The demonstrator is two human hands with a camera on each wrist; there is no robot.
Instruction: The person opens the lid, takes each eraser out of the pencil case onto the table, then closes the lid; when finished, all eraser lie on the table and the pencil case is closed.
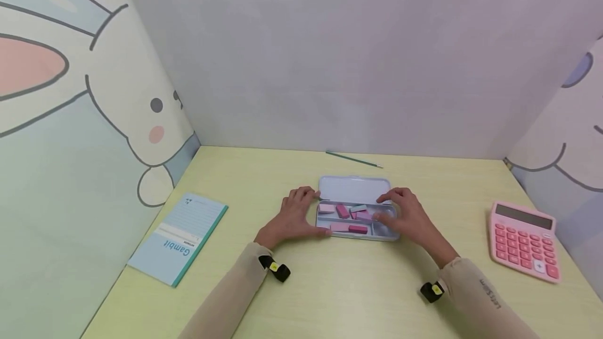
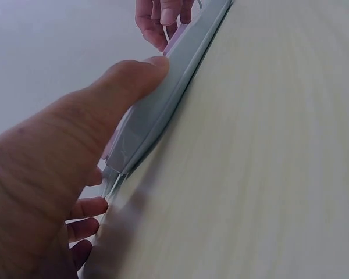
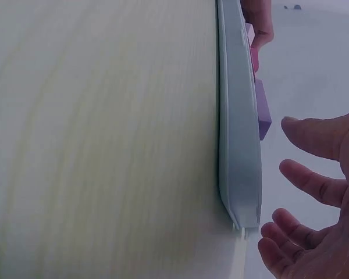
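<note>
A pale blue tin pencil case (image 1: 359, 236) lies open at the middle of the desk, its lid (image 1: 353, 190) tipped back. Several pink erasers (image 1: 342, 211) lie in its tray. My left hand (image 1: 311, 213) grips the case's left end, thumb (image 2: 134, 75) pressed on the front wall (image 2: 157, 116) and fingers round the back. My right hand (image 1: 392, 208) hovers at the right end with its fingers (image 3: 314, 136) spread, apart from the case wall (image 3: 238, 145). A purple eraser (image 3: 263, 110) shows above that wall.
A blue "Gambit" notebook (image 1: 179, 237) lies at the left. A pink calculator (image 1: 524, 239) sits at the right. A green pencil (image 1: 353, 159) lies by the back wall. Cartoon-printed partitions close in the desk on three sides.
</note>
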